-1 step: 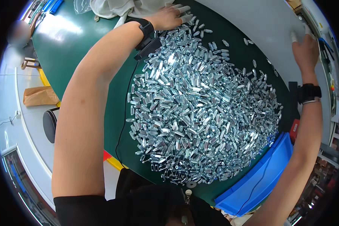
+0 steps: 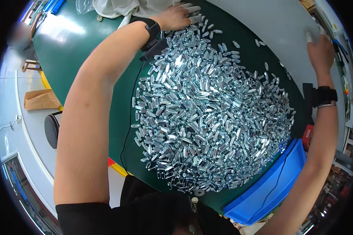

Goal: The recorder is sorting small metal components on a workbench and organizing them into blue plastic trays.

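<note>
A large heap of shiny, long hex metal fittings covers much of the green tabletop. At its far end my left hand lies with fingers spread, pale covers on the fingertips, next to the fittings and a white cloth. It grips nothing that I can see. My right hand reaches over the grey-white surface at the far right, thumb and fingers apart, also with pale fingertip covers. The area between them is blurred, and no held object shows. Each wrist carries a black strapped device.
A blue plastic bin stands at the near right, beside a red box. A thin black cable runs along the heap's left side. Several loose fittings lie at the far right edge. A brown paper bag and another person are at left.
My right hand and forearm have shifted slightly to the right and nearer. My left hand stays almost where it was, and the heap looks the same.
</note>
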The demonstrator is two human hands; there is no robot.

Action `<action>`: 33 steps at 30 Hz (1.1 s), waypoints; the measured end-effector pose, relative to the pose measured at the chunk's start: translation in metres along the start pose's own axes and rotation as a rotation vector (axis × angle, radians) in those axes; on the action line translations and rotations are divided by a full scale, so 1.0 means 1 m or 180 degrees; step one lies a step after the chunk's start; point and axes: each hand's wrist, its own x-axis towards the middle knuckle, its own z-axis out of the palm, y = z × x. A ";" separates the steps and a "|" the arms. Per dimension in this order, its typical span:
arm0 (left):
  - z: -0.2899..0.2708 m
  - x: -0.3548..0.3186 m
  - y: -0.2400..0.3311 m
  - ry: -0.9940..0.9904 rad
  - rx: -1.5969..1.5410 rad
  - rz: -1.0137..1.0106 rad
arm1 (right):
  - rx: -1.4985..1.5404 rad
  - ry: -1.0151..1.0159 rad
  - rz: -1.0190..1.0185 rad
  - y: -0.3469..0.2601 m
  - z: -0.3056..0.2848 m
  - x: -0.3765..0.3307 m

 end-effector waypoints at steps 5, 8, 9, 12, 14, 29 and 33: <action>-0.007 0.008 0.036 -0.0174 -0.1238 -0.0236 | -0.0283 0.0048 0.0121 -0.002 0.008 0.000; -0.037 0.010 0.075 -0.0534 -0.1368 0.0235 | -0.0304 0.0157 0.0134 0.011 0.004 0.000; -0.040 0.006 0.084 -0.0538 -0.1388 0.0251 | -0.0263 0.0155 0.0108 0.011 0.009 0.002; -0.047 -0.004 0.109 -0.0721 -0.2097 0.0494 | -0.0244 0.0051 0.0062 0.014 0.017 -0.001; -0.060 -0.016 0.122 -0.0788 -0.2169 0.0556 | -0.0215 -0.0098 0.0080 0.013 0.011 -0.004; 0.028 0.146 0.192 0.0150 -0.1272 -0.0172 | 0.1259 -0.1113 0.0353 -0.004 -0.067 0.009; 0.002 0.129 0.205 -0.0486 -0.2039 0.0376 | 0.1313 -0.1115 0.0340 -0.001 -0.068 0.006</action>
